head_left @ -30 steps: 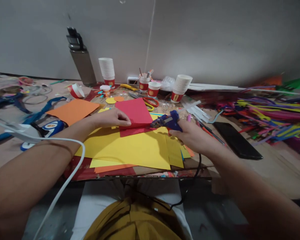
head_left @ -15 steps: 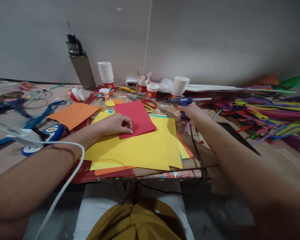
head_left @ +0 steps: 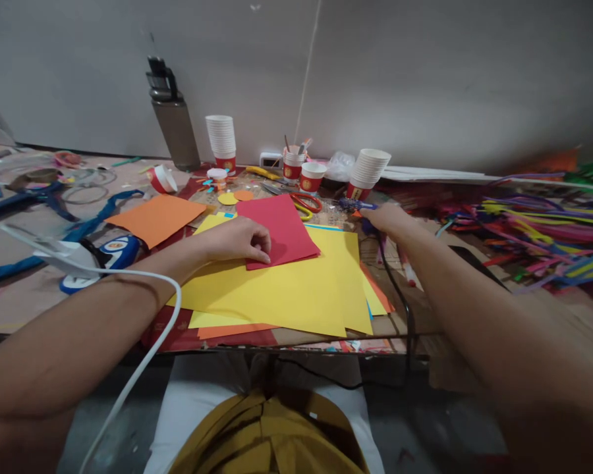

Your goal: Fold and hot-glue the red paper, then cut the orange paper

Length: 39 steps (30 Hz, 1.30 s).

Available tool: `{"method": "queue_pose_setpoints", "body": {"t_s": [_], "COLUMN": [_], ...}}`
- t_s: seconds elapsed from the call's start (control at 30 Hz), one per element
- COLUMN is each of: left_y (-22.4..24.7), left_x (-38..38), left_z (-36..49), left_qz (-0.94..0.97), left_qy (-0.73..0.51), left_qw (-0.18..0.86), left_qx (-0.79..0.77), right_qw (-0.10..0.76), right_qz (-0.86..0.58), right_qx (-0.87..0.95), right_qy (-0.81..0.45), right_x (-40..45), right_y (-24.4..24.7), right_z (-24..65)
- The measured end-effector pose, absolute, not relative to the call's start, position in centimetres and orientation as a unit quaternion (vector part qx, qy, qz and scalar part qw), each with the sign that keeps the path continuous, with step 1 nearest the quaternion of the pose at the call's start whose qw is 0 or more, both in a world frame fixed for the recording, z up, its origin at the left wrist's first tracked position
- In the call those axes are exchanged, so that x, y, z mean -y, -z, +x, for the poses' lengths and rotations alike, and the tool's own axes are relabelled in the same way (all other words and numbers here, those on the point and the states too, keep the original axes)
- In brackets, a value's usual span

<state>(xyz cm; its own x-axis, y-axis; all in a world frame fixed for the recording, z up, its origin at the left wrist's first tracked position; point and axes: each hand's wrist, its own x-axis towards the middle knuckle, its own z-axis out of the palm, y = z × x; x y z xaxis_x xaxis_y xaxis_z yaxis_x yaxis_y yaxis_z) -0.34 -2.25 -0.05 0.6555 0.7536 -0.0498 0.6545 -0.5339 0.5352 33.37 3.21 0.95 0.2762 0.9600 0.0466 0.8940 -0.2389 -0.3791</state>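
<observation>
My left hand (head_left: 244,238) rests on the left side of red paper (head_left: 289,227), its fingers curled and closed; whatever they may hold is hidden. Beneath the red paper lies a stack of yellow sheets (head_left: 281,299), with orange and blue edges sticking out. On the right, my right hand (head_left: 390,219) is closed on a blue glue gun (head_left: 358,205), near the tabletop in front of a stack of paper cups (head_left: 369,172). A black cord (head_left: 395,283) runs from the glue gun down over the table's front edge. My palm and fingers cover most of its grip.
Scissors (head_left: 306,202) and yellow-handled pliers (head_left: 261,172) lie behind the papers. Further back stand another cup stack (head_left: 221,141) and a grey bottle (head_left: 176,131). Orange paper (head_left: 158,217) is on the left, pipe cleaners (head_left: 538,230) on the right. A white cable (head_left: 148,359) crosses my left forearm.
The view has shifted a little left. My right hand has lowered and tilted with the glue gun, and the white stick behind it no longer shows. My left hand stays on the red paper.
</observation>
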Motion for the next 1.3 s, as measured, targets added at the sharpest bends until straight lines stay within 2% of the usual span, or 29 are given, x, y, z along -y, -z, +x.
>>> {"method": "queue_pose_setpoints", "body": {"t_s": [0.1,0.13,0.2,0.27,0.37,0.5,0.87,1.0,1.1,1.2,1.3], "left_y": [0.0,0.0,0.3,0.5,0.8,0.7,-1.0,-1.7,-2.3,-1.8,0.3], "left_x": [2.7,2.9,3.2,3.3,3.3,2.8,2.1,2.0,2.2,2.8,3.5], "left_z": [0.1,0.3,0.7,1.1,1.3,1.0,0.1,-1.0,-1.2,-0.1,1.5], "left_qz": [0.868,0.864,0.866,0.879,0.881,0.855,0.827,0.82,0.824,0.825,0.847], "left_qy": [-0.152,-0.17,-0.18,-0.167,-0.15,-0.116,0.026,0.061,0.01,-0.143,-0.21], "left_qw": [0.235,0.234,0.234,0.227,0.227,0.246,0.22,0.207,0.163,0.115,0.063], "left_qx": [-0.411,-0.412,-0.403,-0.385,-0.388,-0.441,-0.517,-0.53,-0.543,-0.535,-0.484], "right_qw": [0.189,0.218,0.242,0.215,0.095,0.005,-0.067,-0.057,-0.008,0.041,0.031], "right_qz": [-0.753,-0.701,-0.558,-0.461,-0.381,-0.361,-0.404,-0.436,-0.469,-0.443,-0.379], "right_qx": [0.63,0.679,0.794,0.86,0.914,0.925,0.91,0.897,0.882,0.895,0.922], "right_qy": [-0.013,0.03,0.012,-0.041,-0.104,-0.119,-0.057,-0.033,-0.035,-0.041,-0.071], "right_x": [-1.0,0.0,2.2,4.3,6.6,7.6,8.0,8.0,8.0,8.2,8.5], "right_y": [-1.7,-1.7,-1.6,-1.0,0.3,1.7,0.9,0.1,-0.4,-0.3,0.4], "right_z": [32.0,31.0,28.4,25.6,22.8,22.5,25.5,25.6,25.2,24.4,23.5]}}
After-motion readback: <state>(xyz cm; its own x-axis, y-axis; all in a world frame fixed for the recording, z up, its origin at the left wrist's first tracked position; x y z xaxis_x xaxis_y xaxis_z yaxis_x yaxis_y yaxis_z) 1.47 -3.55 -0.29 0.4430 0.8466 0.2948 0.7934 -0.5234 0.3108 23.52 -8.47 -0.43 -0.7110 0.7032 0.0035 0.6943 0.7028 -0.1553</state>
